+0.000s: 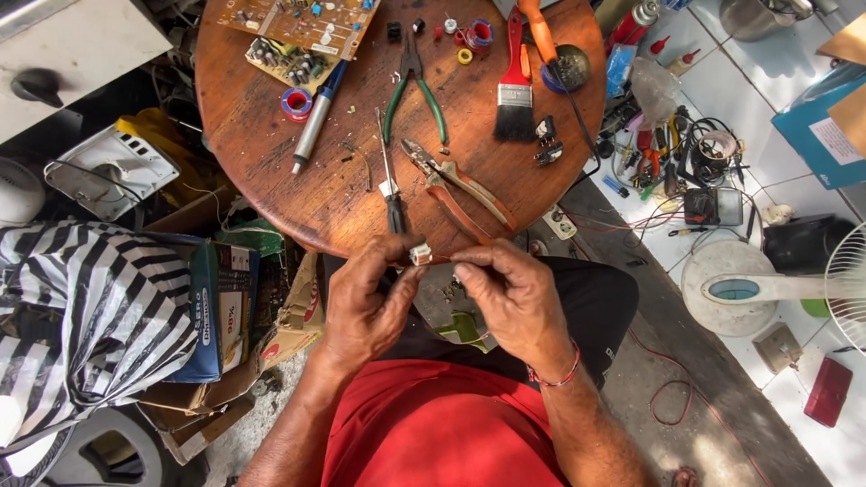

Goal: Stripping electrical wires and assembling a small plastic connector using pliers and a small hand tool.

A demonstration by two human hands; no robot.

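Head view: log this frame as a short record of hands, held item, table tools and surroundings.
left hand: pinches a small white part at the fingertips
right hand: meets it from the other side, fingers on the same part
table: round wooden table
tools on table: orange-handled pliers, green-handled pliers, paintbrush, screwdriver, circuit boards
surroundings: striped bag, cardboard box, white fan

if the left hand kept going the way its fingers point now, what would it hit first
Probably the small white part its fingertips already pinch, then the right hand just beyond. The left hand points up and right toward the table edge; depth is hard to judge from above.
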